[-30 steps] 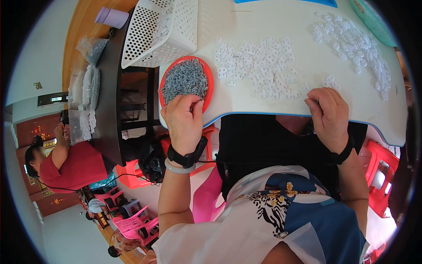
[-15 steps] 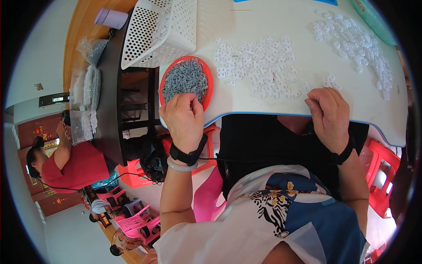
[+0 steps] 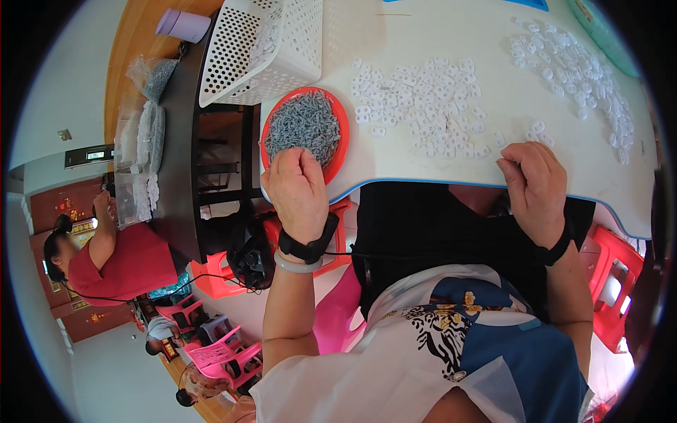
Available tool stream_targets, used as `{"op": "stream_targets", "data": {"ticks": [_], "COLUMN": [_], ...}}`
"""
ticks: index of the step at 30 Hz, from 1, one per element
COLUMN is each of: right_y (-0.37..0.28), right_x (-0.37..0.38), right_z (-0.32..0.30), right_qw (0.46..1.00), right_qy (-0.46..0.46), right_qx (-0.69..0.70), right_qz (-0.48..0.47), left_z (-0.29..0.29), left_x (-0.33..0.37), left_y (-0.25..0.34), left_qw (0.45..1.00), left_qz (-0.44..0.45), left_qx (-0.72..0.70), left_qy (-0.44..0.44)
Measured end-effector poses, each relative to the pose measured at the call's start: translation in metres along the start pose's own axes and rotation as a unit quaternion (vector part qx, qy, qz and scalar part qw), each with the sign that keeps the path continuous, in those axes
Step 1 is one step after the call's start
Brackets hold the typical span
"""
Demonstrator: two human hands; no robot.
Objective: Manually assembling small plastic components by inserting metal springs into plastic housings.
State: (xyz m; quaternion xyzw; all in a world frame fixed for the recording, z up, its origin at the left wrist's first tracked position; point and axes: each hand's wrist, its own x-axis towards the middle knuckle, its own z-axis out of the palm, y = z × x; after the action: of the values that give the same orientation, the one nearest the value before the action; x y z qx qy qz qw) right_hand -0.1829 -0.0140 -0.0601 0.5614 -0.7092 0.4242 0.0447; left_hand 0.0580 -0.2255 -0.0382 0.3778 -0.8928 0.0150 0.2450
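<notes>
Clear plastic bags [image 3: 144,137] of small parts on dark side table, small wall sign [image 3: 65,134] — grey, dark screen [image 3: 94,154] — rectangular

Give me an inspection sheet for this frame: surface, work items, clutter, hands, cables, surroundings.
Surface: white table with a blue edge.
Job's things: round orange dish heaped with small grey metal pieces; small white plastic rings scattered mid-table, a second spread at far right.
Clutter: white perforated plastic basket at the table's left end; lilac cup beyond it.
Hands: left hand at the dish's near rim, fingertips on the grey pieces; right hand at the table edge beside the rings. Grip hidden on both.
Cables: thin black lead from the left wrist band.
Surroundings: person in a red top at a dark bench; pink plastic stools.
</notes>
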Motion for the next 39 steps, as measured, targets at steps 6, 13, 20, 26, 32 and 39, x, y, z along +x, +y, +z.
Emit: {"op": "stream_targets", "data": {"ticks": [6, 13, 20, 26, 32, 39], "right_y": [-0.002, -0.001, -0.036, -0.056, -0.061, -0.065], "right_x": [-0.001, -0.004, -0.009, -0.002, -0.008, -0.014], "right_z": [-0.003, -0.004, -0.019, -0.022, -0.036, -0.031], "right_qw": [0.999, 0.995, 0.967, 0.911, 0.85, 0.817], "right_qy": [0.011, 0.015, -0.007, -0.094, -0.086, -0.092], "right_qx": [0.031, 0.087, 0.224, 0.396, 0.492, 0.52], "right_qz": [0.024, 0.056, 0.123, 0.067, 0.166, 0.231], "left_z": [-0.004, -0.008, -0.047, -0.031, -0.02, -0.017], "left_x": [0.002, -0.004, -0.01, -0.019, -0.026, -0.029], "left_y": [0.005, 0.004, 0.074, 0.11, 0.13, 0.135], "left_qw": [0.989, 0.939, 0.774, 0.744, 0.757, 0.792], "left_qz": [-0.045, -0.143, -0.194, -0.027, 0.034, 0.08], "left_qx": [-0.135, -0.307, -0.6, -0.657, -0.631, -0.592], "left_qy": [0.041, 0.056, -0.058, -0.117, -0.165, -0.129]}}
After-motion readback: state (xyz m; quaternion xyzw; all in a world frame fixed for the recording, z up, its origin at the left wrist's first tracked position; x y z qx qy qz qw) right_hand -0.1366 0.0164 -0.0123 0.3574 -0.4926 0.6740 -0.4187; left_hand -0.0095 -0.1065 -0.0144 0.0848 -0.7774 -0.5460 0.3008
